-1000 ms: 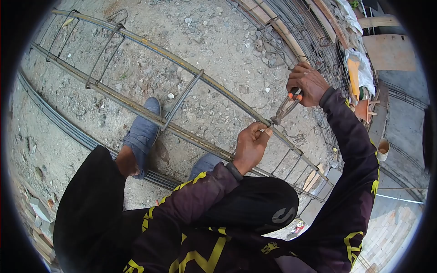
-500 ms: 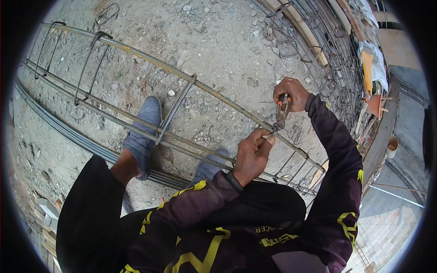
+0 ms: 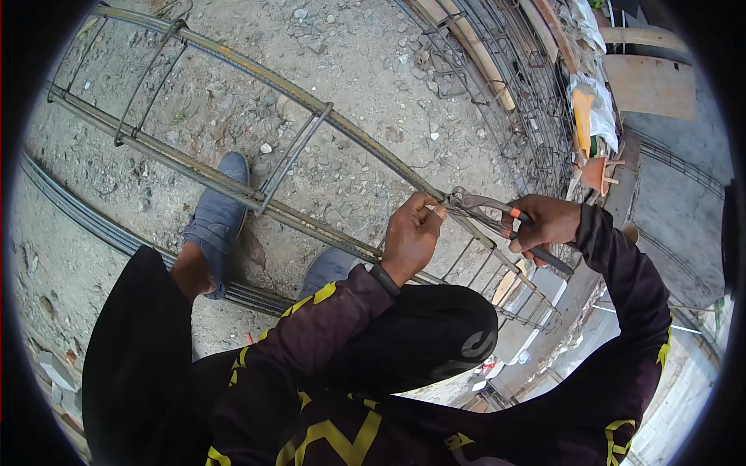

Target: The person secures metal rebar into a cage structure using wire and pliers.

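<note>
A long cage of steel bars [image 3: 272,76] with square stirrups [image 3: 294,159] lies across the view. My left hand [image 3: 412,239] is closed at the upper bar, thumb and fingertips pinched beside it; what they hold is too small to make out. My right hand [image 3: 546,225] grips the orange-and-black handles of pincers [image 3: 486,210]. The pincers' jaws are at the same bar, right by my left fingertips.
Both my shoes [image 3: 217,203] are on the gravelly ground beneath the cage. A bundle of thin bars [image 3: 93,211] runs below it. More rebar cages [image 3: 536,101], planks [image 3: 474,48] and an orange tool [image 3: 594,172] lie at the upper right.
My right hand has swung down and to the right, turning the pincers from upright to nearly sideways. The pincers' handles are wider apart. The whole view has shifted somewhat.
</note>
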Tool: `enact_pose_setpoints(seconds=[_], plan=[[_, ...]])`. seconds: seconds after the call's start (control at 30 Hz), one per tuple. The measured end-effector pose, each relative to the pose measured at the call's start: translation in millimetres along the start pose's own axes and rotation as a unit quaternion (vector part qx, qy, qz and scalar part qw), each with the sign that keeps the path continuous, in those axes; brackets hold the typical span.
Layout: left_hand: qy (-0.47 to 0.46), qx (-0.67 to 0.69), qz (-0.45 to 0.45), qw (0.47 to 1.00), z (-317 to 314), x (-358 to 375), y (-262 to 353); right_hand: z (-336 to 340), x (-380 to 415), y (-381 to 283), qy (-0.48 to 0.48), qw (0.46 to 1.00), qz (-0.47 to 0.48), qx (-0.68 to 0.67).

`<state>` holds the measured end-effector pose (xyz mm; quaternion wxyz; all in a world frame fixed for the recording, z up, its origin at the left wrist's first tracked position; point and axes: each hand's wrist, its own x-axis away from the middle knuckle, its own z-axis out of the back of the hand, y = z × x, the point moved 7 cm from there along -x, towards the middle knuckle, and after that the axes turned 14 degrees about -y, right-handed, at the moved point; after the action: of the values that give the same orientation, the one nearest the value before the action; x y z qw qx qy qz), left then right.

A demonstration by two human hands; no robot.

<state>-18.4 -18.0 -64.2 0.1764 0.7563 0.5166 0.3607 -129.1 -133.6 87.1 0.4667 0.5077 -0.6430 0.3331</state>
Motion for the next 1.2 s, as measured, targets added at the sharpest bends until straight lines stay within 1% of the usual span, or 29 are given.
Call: enact_pose_setpoints(seconds=[0.07, 0.1, 0.17, 0.2, 0.23, 0.3, 0.33, 0.4, 0.43, 0.5, 0.53, 0.6, 0.63, 0.7, 0.73, 0.77, 0.8, 0.83, 0.87, 0.9, 0.93, 0.97, 1.0, 1.03, 1.07, 1.1, 1.13, 1.17, 1.2], plan=[[0.003, -0.018, -0.002, 1.000, 2.1, 0.5, -2.0, -20.0, -10.0, 9.3, 0.053, 0.997, 0.022, -0.051], [0.011, -0.067, -0.010, 0.998, 4.8, 1.5, 8.3, -28.4, -13.4, 8.9, 0.063, 0.994, 0.035, -0.077], [0.023, -0.169, -0.016, 0.985, 8.1, 10.6, 23.4, -37.0, -13.8, 6.3, 0.112, 0.989, 0.026, -0.090], [0.033, -0.271, -0.021, 0.962, 7.1, 17.5, 38.7, -39.3, -16.0, 9.0, 0.115, 0.989, 0.026, -0.093], [0.003, -0.367, -0.018, 0.930, 0.8, 22.4, 53.8, -37.6, -16.4, 12.3, 0.123, 0.988, 0.027, -0.094], [-0.060, -0.543, -0.013, 0.837, -11.8, 35.6, 84.5, -38.9, -18.7, 17.7, 0.137, 0.985, 0.038, -0.100], [-0.091, -0.582, -0.028, 0.808, -19.5, 40.8, 101.8, -40.9, -20.3, 19.8, 0.143, 0.983, 0.047, -0.102], [-0.253, -0.581, -0.036, 0.773, -46.5, 55.2, 129.2, -49.4, -19.5, 13.5, 0.154, 0.980, 0.065, -0.110], [-0.328, -0.575, -0.038, 0.748, -56.7, 65.7, 132.3, -56.6, -20.1, 13.7, 0.158, 0.975, 0.064, -0.143], [-0.401, -0.489, -0.122, 0.765, -91.3, 74.0, 129.5, -47.7, -30.0, 30.4, 0.220, 0.969, 0.107, -0.034], [-0.365, -0.447, -0.203, 0.791, -101.5, 75.7, 135.1, -47.7, -23.0, 23.5, 0.229, 0.955, 0.179, -0.055], [-0.297, -0.454, -0.307, 0.782, -112.8, 69.4, 136.3, -32.6, -23.2, 35.1, 0.198, 0.943, 0.262, 0.058], [-0.262, -0.452, -0.360, 0.773, -116.7, 68.9, 137.8, -26.7, -19.7, 36.5, 0.229, 0.940, 0.228, 0.104], [-0.286, -0.426, -0.370, 0.774, -128.9, 72.4, 132.0, -21.5, -3.7, 38.0, 0.292, 0.924, 0.154, 0.193], [-0.293, -0.407, -0.377, 0.778, -134.4, 78.0, 133.7, -21.7, 9.9, 29.1, 0.303, 0.924, 0.087, 0.216], [-0.297, -0.389, -0.384, 0.783, -139.0, 83.3, 135.0, -25.3, 23.4, 14.5, 0.353, 0.887, 0.085, 0.284], [-0.300, -0.355, -0.411, 0.784, -142.7, 90.7, 131.6, -30.2, 33.6, 0.6, 0.397, 0.844, 0.082, 0.352], [-0.294, -0.350, -0.405, 0.792, -141.1, 91.2, 130.0, -38.2, 44.6, -17.1, 0.434, 0.795, 0.077, 0.417], [-0.289, -0.345, -0.397, 0.800, -138.9, 92.2, 127.8, -39.5, 55.2, -24.5, 0.419, 0.804, -0.019, 0.421], [-0.284, -0.339, -0.389, 0.808, -136.8, 91.3, 125.6, -39.6, 63.6, -33.6, 0.458, 0.732, 0.008, 0.505], [-0.247, -0.350, -0.390, 0.815, -132.5, 86.7, 122.5, -39.5, 73.9, -38.1, 0.490, 0.648, 0.037, 0.582], [-0.230, -0.364, -0.394, 0.812, -131.9, 84.2, 120.1, -43.5, 80.9, -44.7, 0.515, 0.554, 0.066, 0.651], [-0.214, -0.380, -0.396, 0.808, -131.1, 82.5, 117.9, -40.5, 80.6, -49.3, 0.516, 0.553, 0.047, 0.653], [-0.198, -0.398, -0.398, 0.803, -129.8, 80.4, 116.0, -23.5, 70.7, -40.0, 0.452, 0.675, 0.016, 0.582], [-0.206, -0.414, -0.388, 0.797, -132.8, 79.3, 111.1, -8.8, 60.5, -26.0, 0.377, 0.780, -0.015, 0.499], [-0.184, -0.425, -0.402, 0.790, -133.9, 79.2, 109.5, -4.1, 50.5, -10.4, 0.291, 0.867, -0.049, 0.401], [-0.163, -0.435, -0.417, 0.781, -134.9, 77.4, 108.2, -8.8, 51.9, -8.8, 0.244, 0.934, -0.074, 0.252], [-0.138, -0.446, -0.434, 0.771, -134.0, 73.3, 106.6, -1.2, 46.8, 4.1, 0.193, 0.953, -0.007, 0.235], [-0.147, -0.457, -0.415, 0.773, -134.2, 65.8, 100.1, -10.2, 46.1, 0.7, 0.139, 0.980, -0.014, 0.145]])
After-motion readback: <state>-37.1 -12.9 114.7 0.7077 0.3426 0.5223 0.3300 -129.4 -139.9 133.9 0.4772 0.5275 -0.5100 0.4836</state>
